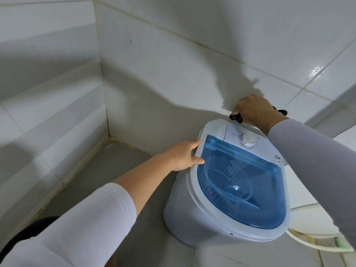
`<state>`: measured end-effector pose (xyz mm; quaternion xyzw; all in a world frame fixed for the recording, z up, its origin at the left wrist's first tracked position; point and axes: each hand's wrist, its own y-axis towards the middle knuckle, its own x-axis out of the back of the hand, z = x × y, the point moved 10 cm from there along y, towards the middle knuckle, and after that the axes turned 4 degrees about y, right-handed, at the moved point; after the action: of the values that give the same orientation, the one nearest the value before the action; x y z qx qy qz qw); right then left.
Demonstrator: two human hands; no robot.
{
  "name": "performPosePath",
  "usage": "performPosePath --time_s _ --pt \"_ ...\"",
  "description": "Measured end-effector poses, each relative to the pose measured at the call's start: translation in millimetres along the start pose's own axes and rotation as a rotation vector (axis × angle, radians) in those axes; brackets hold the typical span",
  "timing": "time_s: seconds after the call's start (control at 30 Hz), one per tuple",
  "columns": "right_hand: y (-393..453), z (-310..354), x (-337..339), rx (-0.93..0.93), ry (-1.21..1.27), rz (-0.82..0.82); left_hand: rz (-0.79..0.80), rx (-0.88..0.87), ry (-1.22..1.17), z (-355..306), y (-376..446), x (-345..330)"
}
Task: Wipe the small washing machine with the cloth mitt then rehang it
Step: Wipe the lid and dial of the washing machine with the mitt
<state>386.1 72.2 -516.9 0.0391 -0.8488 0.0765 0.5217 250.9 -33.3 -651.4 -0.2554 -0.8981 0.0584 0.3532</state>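
Observation:
The small white washing machine [185,224] stands on the floor against the tiled wall, with a see-through blue lid [242,191] and a round dial [247,140] on its top panel. My left hand [185,155] rests open on the machine's left rim, fingers touching the lid's edge. My right hand [254,109] is closed at the back of the machine near the wall. It grips a dark, black fabric item [236,117], probably the cloth mitt; most of it is hidden by the hand, with another dark bit showing at the wrist.
White tiled walls [173,54] meet in a corner at the left. Grey floor [119,166] lies left of the machine. A white curved-rimmed object [308,245] sits at the lower right, close to the machine's base.

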Motion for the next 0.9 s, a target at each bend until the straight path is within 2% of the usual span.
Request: performPosePath --time_s 0.17,0.23,0.37,0.47,0.9 --pt "-14 -26 5 -0.166 0.358 0.037 0.003 -0.013 -0.018 -4 -4 0" --pt "-13 -24 -6 -0.192 0.423 0.062 0.001 -0.018 -0.017 -6 -6 1" --pt "-10 -17 -39 -0.235 0.428 0.139 0.000 -0.024 -0.010 -9 -9 3" --pt "-9 -15 -44 -0.265 0.471 0.121 -0.003 -0.032 -0.020 -11 -10 3" --pt "-26 2 -39 -0.137 0.441 0.112 -0.009 -0.002 0.002 -11 -11 3"
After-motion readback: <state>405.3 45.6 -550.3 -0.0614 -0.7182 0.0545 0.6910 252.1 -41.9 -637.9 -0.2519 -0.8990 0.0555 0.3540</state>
